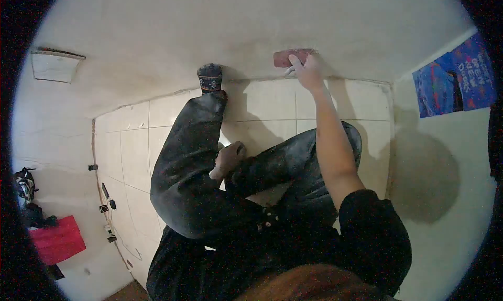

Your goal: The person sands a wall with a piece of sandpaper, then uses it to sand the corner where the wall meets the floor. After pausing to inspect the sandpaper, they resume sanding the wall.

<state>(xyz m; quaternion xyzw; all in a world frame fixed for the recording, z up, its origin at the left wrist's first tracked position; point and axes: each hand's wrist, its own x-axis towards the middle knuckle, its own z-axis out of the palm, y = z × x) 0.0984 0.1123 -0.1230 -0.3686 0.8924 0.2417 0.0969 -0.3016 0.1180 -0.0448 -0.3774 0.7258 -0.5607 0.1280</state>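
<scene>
Low on the pale wall, my right hand presses a reddish-brown piece of sandpaper flat against the surface. The thumb and fingers are over its right part, just above the line where wall and floor meet. My left hand rests between my bent legs, by the inner side of the left leg. Its fingers are curled in, and what they hold, if anything, is hidden.
My socked foot is up against the wall's base. Tiled floor lies around my legs. A side wall with blue posters stands on the right. Along the left floor edge run cables and plugs, near a red cloth.
</scene>
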